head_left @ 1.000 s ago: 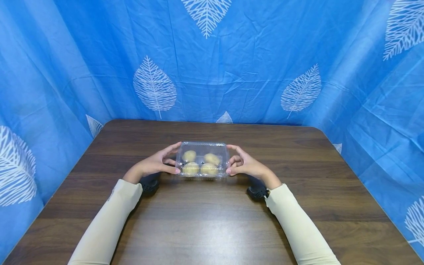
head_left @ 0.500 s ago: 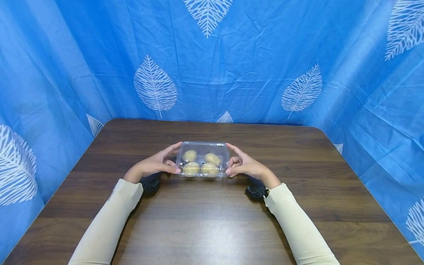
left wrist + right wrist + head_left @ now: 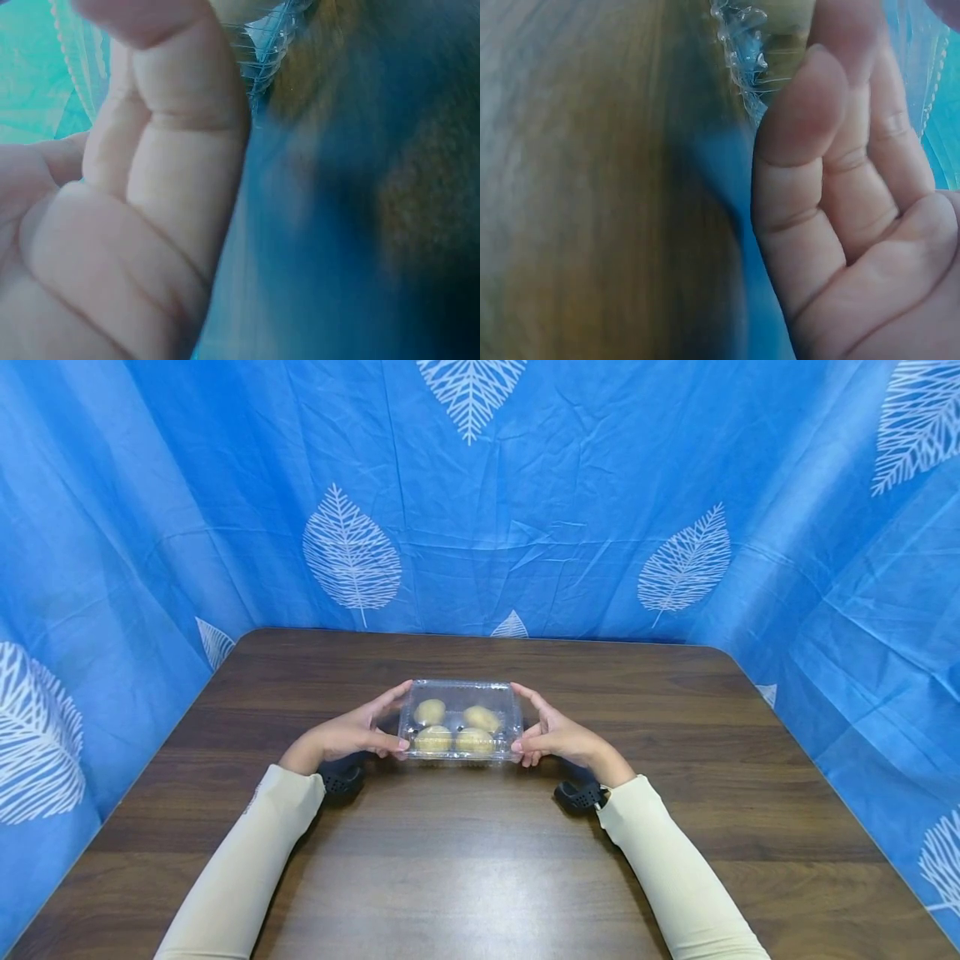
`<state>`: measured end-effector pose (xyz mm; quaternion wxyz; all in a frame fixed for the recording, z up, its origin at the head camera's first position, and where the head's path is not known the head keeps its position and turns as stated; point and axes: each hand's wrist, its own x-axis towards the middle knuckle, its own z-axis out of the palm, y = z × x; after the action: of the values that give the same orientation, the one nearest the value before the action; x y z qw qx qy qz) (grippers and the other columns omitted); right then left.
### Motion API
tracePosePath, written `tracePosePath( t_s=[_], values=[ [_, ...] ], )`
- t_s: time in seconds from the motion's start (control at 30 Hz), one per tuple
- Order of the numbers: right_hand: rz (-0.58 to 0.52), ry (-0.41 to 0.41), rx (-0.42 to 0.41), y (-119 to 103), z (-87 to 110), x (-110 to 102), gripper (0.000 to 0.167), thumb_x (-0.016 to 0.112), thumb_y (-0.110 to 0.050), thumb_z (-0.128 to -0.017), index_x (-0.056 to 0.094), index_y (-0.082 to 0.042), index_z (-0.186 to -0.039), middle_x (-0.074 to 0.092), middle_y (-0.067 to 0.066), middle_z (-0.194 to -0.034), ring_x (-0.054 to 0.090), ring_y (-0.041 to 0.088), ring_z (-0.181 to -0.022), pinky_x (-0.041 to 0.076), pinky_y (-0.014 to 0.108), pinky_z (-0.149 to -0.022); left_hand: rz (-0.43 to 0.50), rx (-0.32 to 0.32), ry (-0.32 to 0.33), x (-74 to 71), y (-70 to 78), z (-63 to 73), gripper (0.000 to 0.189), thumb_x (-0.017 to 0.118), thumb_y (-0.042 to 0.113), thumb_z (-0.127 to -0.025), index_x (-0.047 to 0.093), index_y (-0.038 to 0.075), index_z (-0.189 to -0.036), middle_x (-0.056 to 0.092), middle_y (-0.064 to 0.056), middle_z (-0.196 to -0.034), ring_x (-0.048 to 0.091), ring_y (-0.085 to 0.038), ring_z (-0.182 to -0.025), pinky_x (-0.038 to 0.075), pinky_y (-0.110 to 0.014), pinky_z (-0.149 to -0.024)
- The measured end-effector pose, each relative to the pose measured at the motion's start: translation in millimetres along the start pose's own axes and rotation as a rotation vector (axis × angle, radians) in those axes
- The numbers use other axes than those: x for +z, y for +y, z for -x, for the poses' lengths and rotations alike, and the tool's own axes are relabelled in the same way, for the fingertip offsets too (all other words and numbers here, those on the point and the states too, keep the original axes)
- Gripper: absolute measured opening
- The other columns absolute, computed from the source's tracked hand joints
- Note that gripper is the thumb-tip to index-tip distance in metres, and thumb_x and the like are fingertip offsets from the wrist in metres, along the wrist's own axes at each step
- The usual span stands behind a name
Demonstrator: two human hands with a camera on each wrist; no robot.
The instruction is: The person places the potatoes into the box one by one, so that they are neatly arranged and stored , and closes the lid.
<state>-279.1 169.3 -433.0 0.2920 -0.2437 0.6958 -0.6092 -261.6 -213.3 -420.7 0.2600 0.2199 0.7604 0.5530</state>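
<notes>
A clear plastic clamshell box point(image 3: 459, 691) is held by both hands in the head view, with several round pale-yellow pieces point(image 3: 433, 739) inside; their kind cannot be told. At its left end my left hand point(image 3: 352, 729) grips it, thumb on the near corner and fingers on the far one. My right hand point(image 3: 561, 733) grips the right end likewise. In the left wrist view the curled fingers point(image 3: 176, 127) hide most of the ridged box edge point(image 3: 262, 60). The right wrist view shows fingers point(image 3: 795, 180) beside the box's crimped rim point(image 3: 739, 56).
A dark wood-grain table point(image 3: 480, 843) lies beneath, with its far edge beyond the box. Blue curtains point(image 3: 525, 485) with white leaf prints surround the back and sides. Black wrist devices point(image 3: 341, 779) sit below the cream sleeves point(image 3: 240, 868).
The box stays almost still between both hands. The lower fingers of each hand have shifted slightly at the box's ends, more underneath it.
</notes>
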Motion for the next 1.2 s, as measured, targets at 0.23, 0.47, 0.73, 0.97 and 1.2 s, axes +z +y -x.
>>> tracePosePath(
  t_s=[0.23,0.47,0.73,0.97,1.2],
  values=[
    [-0.07,0.021,0.007,1.5,-0.2,3.4,0.109,0.063,0.009,-0.095,-0.009,-0.017,-0.173,0.077,0.005,-0.08,0.073,0.014,-0.072,0.061,0.026,-0.068,0.055,-0.005,-0.016,0.9,1.8,0.5,0.113,0.075,0.012,-0.099,-0.01,0.011,-0.173,-0.001,-0.032,-0.177,0.077,-0.019,-0.093,0.052,-0.029,-0.072],
    [-0.108,0.035,0.009,2.7,-0.7,5.9,0.112,0.063,0.011,-0.093,-0.009,-0.019,-0.173,0.076,0.004,-0.078,0.073,0.014,-0.074,0.06,0.026,-0.068,0.088,-0.024,0.001,1.8,3.8,1.8,0.115,0.077,0.011,-0.097,-0.008,0.011,-0.174,-0.001,-0.034,-0.176,0.077,-0.021,-0.093,0.056,-0.032,-0.078],
    [-0.106,0.044,0.007,1.5,-0.8,7.3,0.112,0.063,0.013,-0.092,-0.008,-0.018,-0.173,0.075,0.005,-0.077,0.073,0.016,-0.073,0.058,0.026,-0.068,0.098,-0.044,0.021,2.0,5.1,1.2,0.115,0.078,0.006,-0.095,-0.005,0.009,-0.174,0.001,-0.036,-0.175,0.078,-0.022,-0.092,0.059,-0.038,-0.088],
    [-0.078,0.048,-0.003,-0.2,-1.2,6.9,0.111,0.063,0.015,-0.091,-0.007,-0.016,-0.173,0.074,0.004,-0.076,0.073,0.016,-0.073,0.058,0.026,-0.067,0.103,-0.041,0.018,1.9,4.8,0.0,0.114,0.077,0.003,-0.095,-0.006,0.009,-0.173,0.001,-0.036,-0.175,0.078,-0.02,-0.09,0.058,-0.037,-0.084],
    [-0.072,0.052,0.002,-1.0,-0.8,7.8,0.112,0.064,0.013,-0.091,-0.006,-0.015,-0.173,0.074,0.005,-0.076,0.073,0.016,-0.073,0.058,0.026,-0.067,0.1,-0.046,0.013,1.9,4.7,0.4,0.115,0.077,0.004,-0.096,-0.007,0.009,-0.173,-0.002,-0.036,-0.175,0.079,-0.021,-0.092,0.057,-0.038,-0.087]
  ],
)
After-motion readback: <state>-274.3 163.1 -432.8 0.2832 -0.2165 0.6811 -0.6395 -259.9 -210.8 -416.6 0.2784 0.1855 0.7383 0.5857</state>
